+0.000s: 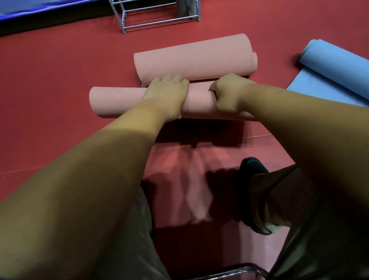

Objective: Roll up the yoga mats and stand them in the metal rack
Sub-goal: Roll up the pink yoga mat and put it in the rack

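On the red floor [41,90], left hand [166,96] and right hand [230,93] each grip the near pink roll [113,99]; blue mat [337,66] half-rolled at right; far metal rack [160,22] seemingly unfilled.

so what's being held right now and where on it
Both hands grip the nearer pink rolled mat. The left hand is at about its middle and the right hand is further toward the right end, fingers curled over the roll.

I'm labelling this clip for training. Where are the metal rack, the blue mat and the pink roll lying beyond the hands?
metal rack [160,22]: head view, its bottom front rail.
blue mat [338,68]: head view, its rolled part.
far pink roll [194,58]: head view, middle of its side.
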Tool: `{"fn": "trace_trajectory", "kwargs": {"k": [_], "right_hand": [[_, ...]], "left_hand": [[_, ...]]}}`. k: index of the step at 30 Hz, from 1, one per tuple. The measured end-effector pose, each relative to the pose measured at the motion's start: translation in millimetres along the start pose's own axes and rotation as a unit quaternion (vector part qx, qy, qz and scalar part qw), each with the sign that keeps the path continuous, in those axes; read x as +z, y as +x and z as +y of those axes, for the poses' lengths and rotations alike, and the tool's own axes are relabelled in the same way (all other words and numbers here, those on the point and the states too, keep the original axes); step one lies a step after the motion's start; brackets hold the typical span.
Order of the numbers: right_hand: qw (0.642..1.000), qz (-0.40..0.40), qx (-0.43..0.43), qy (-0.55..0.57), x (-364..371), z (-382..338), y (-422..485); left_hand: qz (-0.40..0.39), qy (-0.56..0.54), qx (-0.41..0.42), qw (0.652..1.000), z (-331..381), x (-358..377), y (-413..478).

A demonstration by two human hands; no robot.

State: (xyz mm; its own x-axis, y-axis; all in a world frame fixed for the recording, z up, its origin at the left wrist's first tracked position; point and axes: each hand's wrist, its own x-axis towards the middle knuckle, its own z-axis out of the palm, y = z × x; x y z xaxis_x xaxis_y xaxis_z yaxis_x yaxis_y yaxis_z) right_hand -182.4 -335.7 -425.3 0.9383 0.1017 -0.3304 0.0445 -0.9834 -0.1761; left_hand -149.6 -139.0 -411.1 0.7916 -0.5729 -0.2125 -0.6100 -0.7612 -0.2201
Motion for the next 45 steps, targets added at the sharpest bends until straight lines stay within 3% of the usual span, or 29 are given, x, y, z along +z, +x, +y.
{"fn": "trace_trajectory", "kwargs": {"k": [4,9,12,19,29,35,39,45], "right_hand": [[1.0,0.007,-0.004,-0.002,5,1,2],[0.999,-0.008,0.012,-0.04,11,1,2],[1.0,0.022,-0.001,-0.017,8,0,0],[1.0,-0.006,0.012,-0.009,1,-4,-2],[0.999,-0.012,0.035,-0.012,5,-4,-3],[0.999,0.032,0.016,0.021,1,-3,-7],[1.0,-0.001,0.02,0.006,-3,-9,-9],[1.0,-0.019,0.018,-0.009,-2,-9,-7]], "left_hand": [[0.014,-0.06,0.004,0.998,-5,-3,2],[-0.026,-0.115,0.013,0.993,-7,4,6],[-0.023,-0.103,0.02,0.994,-7,8,6],[-0.029,-0.035,0.012,0.999,-6,8,5],[-0.025,-0.153,0.005,0.988,-9,5,11],[-0.027,-0.113,0.007,0.993,-6,5,8],[-0.065,-0.071,-0.008,0.995,-3,8,6],[-0.034,-0.122,-0.007,0.992,-7,3,9]]}}
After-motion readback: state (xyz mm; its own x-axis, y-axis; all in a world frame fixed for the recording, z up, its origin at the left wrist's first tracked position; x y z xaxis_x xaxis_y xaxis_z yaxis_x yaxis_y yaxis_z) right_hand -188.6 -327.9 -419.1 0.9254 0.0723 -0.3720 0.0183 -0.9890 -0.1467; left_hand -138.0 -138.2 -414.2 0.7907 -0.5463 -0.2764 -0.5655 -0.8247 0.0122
